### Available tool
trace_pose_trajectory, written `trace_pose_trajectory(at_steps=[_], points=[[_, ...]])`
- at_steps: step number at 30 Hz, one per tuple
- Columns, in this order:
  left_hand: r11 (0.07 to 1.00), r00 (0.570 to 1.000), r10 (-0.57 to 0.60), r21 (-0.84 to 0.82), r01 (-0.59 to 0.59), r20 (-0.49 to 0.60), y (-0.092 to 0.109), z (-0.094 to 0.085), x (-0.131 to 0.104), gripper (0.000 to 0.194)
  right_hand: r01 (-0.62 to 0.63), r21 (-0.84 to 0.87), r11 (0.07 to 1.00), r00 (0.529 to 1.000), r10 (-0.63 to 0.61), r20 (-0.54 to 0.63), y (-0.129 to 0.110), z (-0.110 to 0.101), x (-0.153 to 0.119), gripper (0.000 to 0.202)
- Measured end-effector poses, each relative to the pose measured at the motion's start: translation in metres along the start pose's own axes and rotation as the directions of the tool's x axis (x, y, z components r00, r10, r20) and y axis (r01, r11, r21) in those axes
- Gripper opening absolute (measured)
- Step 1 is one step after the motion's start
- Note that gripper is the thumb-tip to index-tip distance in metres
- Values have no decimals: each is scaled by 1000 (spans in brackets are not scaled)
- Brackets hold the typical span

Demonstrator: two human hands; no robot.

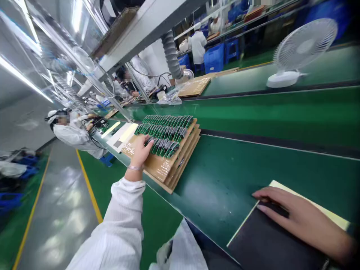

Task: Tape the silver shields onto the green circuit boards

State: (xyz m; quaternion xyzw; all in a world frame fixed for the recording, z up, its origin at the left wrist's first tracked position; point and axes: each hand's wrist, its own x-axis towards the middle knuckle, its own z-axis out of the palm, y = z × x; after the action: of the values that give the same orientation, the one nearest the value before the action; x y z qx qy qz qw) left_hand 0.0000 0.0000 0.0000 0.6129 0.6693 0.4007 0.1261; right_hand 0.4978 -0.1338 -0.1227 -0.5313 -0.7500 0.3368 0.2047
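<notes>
1. Narrow gap between thumb and forefinger on our left hand (140,150), set at the near left end of the front row of green circuit boards (165,131); we cannot tell whether the fingertips pinch a board or only touch it.
2. Boards stand on edge, leaning, in three rows on the top sheet of a cardboard stack (160,167). Shiny film shows on that sheet; lower layers jut out at the right side.
3. Our right hand (298,215) lies over a black folder (270,243), thumb and fingers curled around something dark. Blur keeps us from telling whether it is a separate item or how firmly we hold it. Pale yellow paper (312,205) shows beyond the hand.
4. Stack and folder both rest on the green workbench (213,180), well apart, stack to the left.
5. Just left of the stack we note a white sheet (119,138) with a yellow strip (129,132) on it.
6. Across the bench: white fan (305,47) at right, grey hose (171,56) hanging above clear plastic (170,98), flat cardboard (194,87) beside it.
7. Far left, a person in white (70,133) works at the same line.
</notes>
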Motion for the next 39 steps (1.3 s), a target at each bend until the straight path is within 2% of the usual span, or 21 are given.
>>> trace_pose_trajectory(at_steps=[7, 17, 24, 31, 34, 39], points=[[1000, 998, -28, -2, 28, -59, 5, -3, -9, 38, 32, -9, 999, 999, -33, -6, 3, 2, -2, 41], [995, 978, -79, 45, 89, -192, 17, 16, -9, 41, 50, -3, 999, 999, -50, -7, 5, 4, -1, 40], [992, 947, -107, 31, 122, -302, 20, 19, -11, 42, 59, -13, 998, 998, -59, -4, 7, 6, 0, 39], [991, 932, -133, -32, 130, -337, 25, 30, -6, 44, 81, -37, 996, 996, -83, -38, 7, 6, 1, 38], [988, 930, -150, -84, 129, -337, 24, 24, -9, 47, 84, -34, 996, 996, -85, -40, 7, 6, 1, 38], [973, 927, -207, -159, 164, -314, 18, 4, -22, 60, 76, -24, 997, 997, -77, -26, 5, 6, 0, 38]])
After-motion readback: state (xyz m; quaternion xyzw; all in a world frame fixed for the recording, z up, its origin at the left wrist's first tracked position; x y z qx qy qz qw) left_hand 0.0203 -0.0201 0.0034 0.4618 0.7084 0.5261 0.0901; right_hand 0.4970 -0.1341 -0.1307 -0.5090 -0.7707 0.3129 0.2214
